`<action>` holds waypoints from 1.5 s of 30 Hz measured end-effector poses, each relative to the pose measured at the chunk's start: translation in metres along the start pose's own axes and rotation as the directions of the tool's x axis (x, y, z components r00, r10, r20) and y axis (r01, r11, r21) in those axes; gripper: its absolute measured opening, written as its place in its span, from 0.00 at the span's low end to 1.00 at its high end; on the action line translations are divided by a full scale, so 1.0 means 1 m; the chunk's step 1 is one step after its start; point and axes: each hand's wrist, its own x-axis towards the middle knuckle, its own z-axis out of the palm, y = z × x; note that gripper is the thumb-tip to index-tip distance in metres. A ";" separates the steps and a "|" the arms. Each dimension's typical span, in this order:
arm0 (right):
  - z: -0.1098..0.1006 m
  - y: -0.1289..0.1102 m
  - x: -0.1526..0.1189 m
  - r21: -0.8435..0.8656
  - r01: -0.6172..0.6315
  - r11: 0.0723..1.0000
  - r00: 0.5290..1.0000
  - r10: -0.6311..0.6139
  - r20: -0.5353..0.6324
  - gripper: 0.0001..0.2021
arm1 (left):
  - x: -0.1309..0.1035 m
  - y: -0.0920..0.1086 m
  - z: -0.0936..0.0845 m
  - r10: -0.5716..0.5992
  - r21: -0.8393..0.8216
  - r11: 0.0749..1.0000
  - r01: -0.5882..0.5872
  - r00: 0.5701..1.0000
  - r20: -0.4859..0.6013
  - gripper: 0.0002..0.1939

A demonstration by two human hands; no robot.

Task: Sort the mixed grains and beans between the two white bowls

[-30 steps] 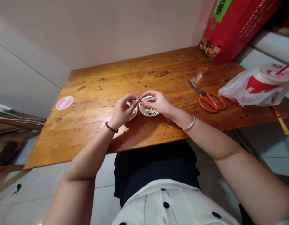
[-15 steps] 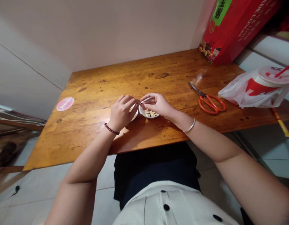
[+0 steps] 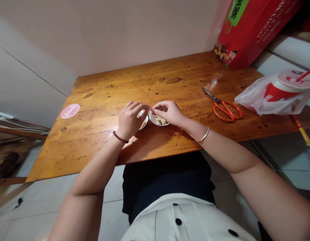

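Observation:
Over the small white left bowl, my left hand has its thumb and fingers bent together in a pinch. Pale beads or beans show in that bowl, which the hand partly covers. My right hand hovers over the right white bowl with its fingertips pinched. Inside it lie pale yellow and black beads or beans. The fingertips of both hands nearly meet above the gap between the bowls. Whatever they hold is too small to make out.
Orange-handled scissors lie on the wooden table, right of my hands. Beyond them stand a bagged drink cup and a large red bag. A round pink sticker marks the table's left side.
My right thumb and fingers have drawn closer together above the right bowl. My left fingers have shifted slightly, showing more of the left bowl. The scissors have not moved.

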 end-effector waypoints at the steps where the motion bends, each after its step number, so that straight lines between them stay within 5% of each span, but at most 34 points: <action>1: 0.000 0.000 0.000 -0.007 0.000 1.000 1.000 0.000 -0.014 0.10 | 0.000 0.000 0.001 -0.024 -0.021 0.999 0.024 1.000 -0.005 0.11; 19: -0.001 -0.022 -0.011 -0.324 0.180 0.929 0.964 -0.232 -0.129 0.08 | 0.002 0.003 0.007 -0.356 -0.585 0.724 0.365 0.924 0.137 0.19; 45: -0.002 -0.021 -0.012 -0.378 0.223 0.899 0.953 -0.283 -0.112 0.06 | 0.002 0.002 0.003 -0.323 -0.504 0.795 0.336 0.939 0.117 0.15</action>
